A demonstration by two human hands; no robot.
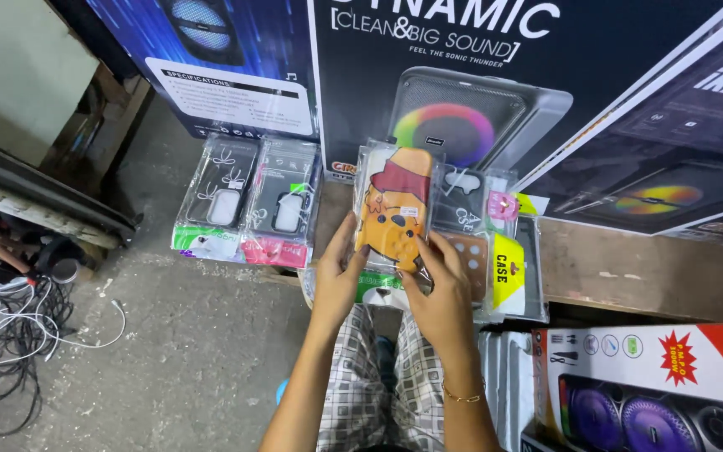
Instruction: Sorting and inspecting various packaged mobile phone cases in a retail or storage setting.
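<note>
Both my hands hold up one clear packet with an orange cartoon phone case inside. My left hand grips its lower left edge. My right hand grips its lower right corner, fingers spread over the front. Behind the packet lies a pile of more packaged phone cases, one with a yellow label. Two stacks of packaged black phone cases stand to the left on the floor.
Large dark speaker boxes lean along the back. Another speaker box sits at lower right beside white packets. A wooden board runs on the right. Tangled cables lie on the concrete floor at left.
</note>
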